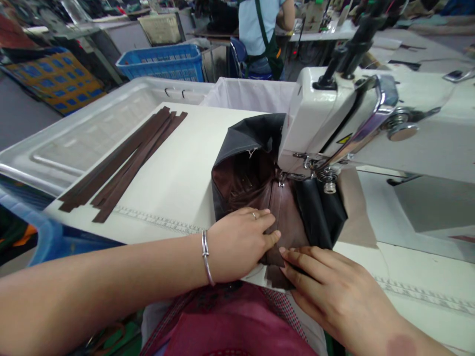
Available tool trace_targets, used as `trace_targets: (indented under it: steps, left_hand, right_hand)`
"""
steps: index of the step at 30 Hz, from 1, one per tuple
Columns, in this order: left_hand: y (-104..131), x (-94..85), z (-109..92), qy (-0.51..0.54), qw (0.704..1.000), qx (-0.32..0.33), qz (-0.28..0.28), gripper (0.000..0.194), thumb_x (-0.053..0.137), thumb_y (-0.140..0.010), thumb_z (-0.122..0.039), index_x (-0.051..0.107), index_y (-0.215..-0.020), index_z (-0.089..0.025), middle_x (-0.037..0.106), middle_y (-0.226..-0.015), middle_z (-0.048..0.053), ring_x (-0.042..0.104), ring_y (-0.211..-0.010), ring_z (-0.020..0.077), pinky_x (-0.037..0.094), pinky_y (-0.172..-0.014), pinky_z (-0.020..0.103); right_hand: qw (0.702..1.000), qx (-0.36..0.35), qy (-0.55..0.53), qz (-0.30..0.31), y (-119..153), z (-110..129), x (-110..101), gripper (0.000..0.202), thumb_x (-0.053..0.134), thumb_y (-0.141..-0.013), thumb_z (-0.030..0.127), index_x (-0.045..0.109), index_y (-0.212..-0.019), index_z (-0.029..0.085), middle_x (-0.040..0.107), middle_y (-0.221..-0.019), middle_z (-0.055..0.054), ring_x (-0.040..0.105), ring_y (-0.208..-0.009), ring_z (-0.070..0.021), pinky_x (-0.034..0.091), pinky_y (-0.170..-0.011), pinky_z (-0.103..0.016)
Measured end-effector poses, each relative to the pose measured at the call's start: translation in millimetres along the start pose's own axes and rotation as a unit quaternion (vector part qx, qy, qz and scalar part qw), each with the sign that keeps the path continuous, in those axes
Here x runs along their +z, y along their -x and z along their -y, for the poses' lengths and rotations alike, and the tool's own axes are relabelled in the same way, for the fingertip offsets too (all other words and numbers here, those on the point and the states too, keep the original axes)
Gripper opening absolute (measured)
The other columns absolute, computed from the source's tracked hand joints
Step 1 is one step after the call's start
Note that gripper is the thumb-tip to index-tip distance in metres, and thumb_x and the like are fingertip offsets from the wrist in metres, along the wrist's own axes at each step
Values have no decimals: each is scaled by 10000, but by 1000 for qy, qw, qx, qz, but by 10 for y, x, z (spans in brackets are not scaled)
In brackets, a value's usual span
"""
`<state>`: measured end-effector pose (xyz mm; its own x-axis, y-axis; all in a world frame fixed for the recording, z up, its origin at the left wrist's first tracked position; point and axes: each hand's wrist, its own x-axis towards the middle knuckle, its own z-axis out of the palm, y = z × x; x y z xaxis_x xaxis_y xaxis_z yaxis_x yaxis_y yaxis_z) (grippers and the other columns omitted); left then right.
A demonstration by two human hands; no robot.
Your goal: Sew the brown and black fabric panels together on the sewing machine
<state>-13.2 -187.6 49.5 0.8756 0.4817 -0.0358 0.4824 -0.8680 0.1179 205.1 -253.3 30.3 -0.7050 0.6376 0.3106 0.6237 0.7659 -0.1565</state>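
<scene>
A pouch-like piece of dark leather-like material [287,217], black outside and brown inside, lies under the presser foot [281,179] of a white sewing machine [308,118]. A seam runs down its brown part from the foot towards me. My left hand [241,240], with a bracelet and a ring, rests on the brown material left of the seam, fingers stretched out and pressing down. At its near edge, my right hand [326,282] grips the brown material with the fingertips; the right thumb is hidden. White thread ends hang from the pouch's upper rim.
Several dark brown strips [126,163] lie on the white table [174,173] at the left, near a printed ruler scale [159,219]. Behind stand a clear plastic tray [100,123], a white-lined bin [256,94] and a blue basket [163,62]. Another person [260,34] sits farther back.
</scene>
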Motion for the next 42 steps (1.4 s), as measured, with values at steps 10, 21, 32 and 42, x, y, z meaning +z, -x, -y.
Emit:
trace_targets:
  steps: [10, 21, 32, 42]
  left_hand:
    - [-183, 27, 201, -40, 999, -3, -22, 389, 541, -877, -327, 584, -1225, -158, 539, -1286, 151, 535, -1174, 279, 436, -941, 382]
    - [90, 161, 60, -74, 996, 28, -39, 390, 388, -957, -177, 472, -1319, -57, 463, -1399, 176, 437, -1300, 251, 405, -1039, 373]
    - [153, 257, 2, 35, 979, 95, -177, 221, 422, -957, -149, 625, -1031, -103, 682, -935, 84, 609, -877, 153, 533, -789, 302]
    - [140, 256, -3, -11, 979, 137, -149, 197, 452, -941, -139, 643, -958, -95, 679, -920, 77, 605, -859, 161, 529, -766, 293]
  right_hand:
    - [1000, 9, 10, -1, -40, -68, 54, 238, 537, -876, 154, 674, -1070, 156, 677, -1050, -46, 614, -910, -230, 567, -721, -400]
    - [998, 30, -27, -46, 11, -84, 185, 227, 575, -878, 150, 651, -1092, 163, 672, -1068, -56, 602, -957, -197, 522, -801, -363]
    - [996, 25, -56, -59, 82, -112, 233, 278, 572, -885, 169, 619, -1159, 180, 681, -1065, -58, 617, -970, -177, 525, -807, -338]
    - [996, 27, -61, -59, 85, -120, 228, 282, 589, -870, 162, 616, -1150, 180, 676, -1075, -58, 611, -954, -180, 514, -811, -341]
